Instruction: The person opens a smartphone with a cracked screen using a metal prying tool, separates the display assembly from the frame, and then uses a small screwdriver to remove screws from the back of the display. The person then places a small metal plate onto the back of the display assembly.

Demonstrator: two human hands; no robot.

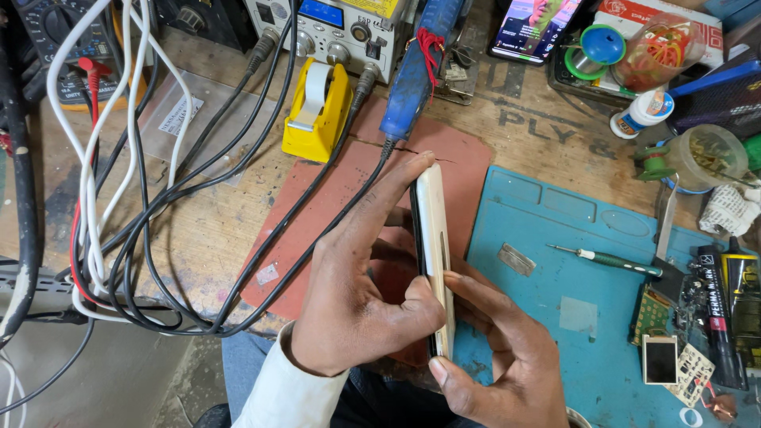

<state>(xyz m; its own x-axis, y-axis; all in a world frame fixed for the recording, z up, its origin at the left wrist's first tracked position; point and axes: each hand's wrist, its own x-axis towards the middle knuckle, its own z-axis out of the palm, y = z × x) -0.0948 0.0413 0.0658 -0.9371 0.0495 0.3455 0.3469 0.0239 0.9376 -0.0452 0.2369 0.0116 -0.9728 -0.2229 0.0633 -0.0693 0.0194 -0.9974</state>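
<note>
A slim cream-coloured phone (433,238) with a dark front stands on edge above the workbench, held between both hands. My left hand (361,297) wraps it from the left, index finger stretched along the top end and thumb pressed on the side seam. From the right, my right hand (499,357) pinches its lower end, one finger across the side edge and the thumb at the bottom corner. Beneath the phone lie a reddish-brown mat (333,198) and a blue work mat (587,277).
A small green-handled screwdriver (606,258), a metal shim (516,259), circuit boards (652,313), a small display (659,358) and glue tubes (717,313) lie on the blue mat's right. A yellow tape dispenser (317,111), blue hot-air handle (416,71), instruments and tangled cables (135,198) fill the back and left.
</note>
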